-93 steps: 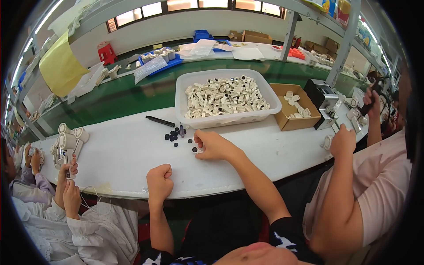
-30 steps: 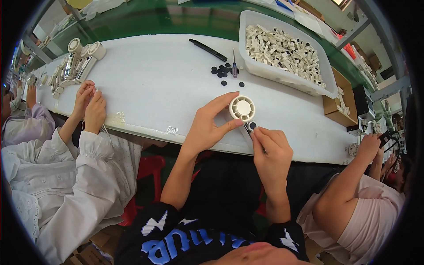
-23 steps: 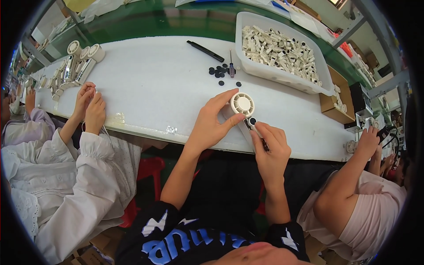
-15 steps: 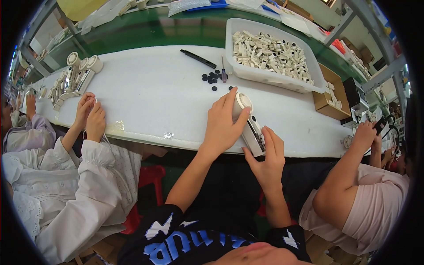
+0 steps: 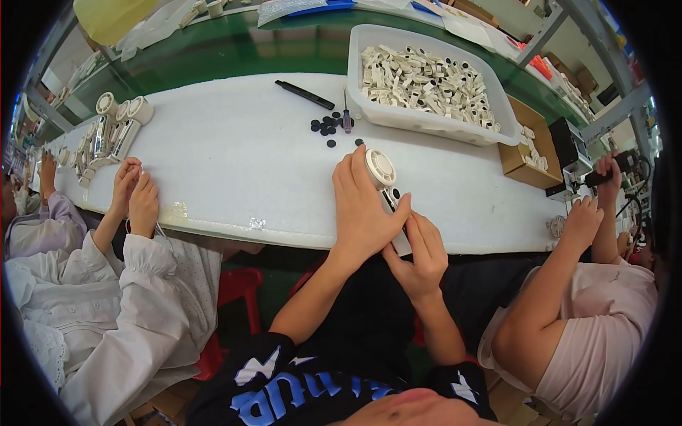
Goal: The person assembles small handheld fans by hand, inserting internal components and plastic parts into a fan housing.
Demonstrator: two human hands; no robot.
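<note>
A white handheld fan (image 5: 381, 169) with a round, vented head lies between my hands near the table's front edge. My left hand (image 5: 364, 213) wraps round the side of its head and neck, and the thumb reaches over the handle. Lower down, my right hand (image 5: 420, 257) closes on the end of the handle. My fingers hide most of the handle; a dark spot shows near its top. Beyond the fan are several small black discs (image 5: 327, 126), a screwdriver (image 5: 347, 121) with a purple handle, and a slim black pen-shaped tool (image 5: 305, 94).
A translucent bin (image 5: 426, 129) of small white parts stands at the back right, beside a cardboard box (image 5: 518, 169). Several white fans (image 5: 122, 135) are grouped at the left. Co-workers sit on both sides; the right one's hand holds a black tool (image 5: 612, 169).
My left hand has slid down over the fan's neck, its thumb now meeting my right hand. The fan's head faces up more. At the right, a co-worker's hand has lifted a black tool.
</note>
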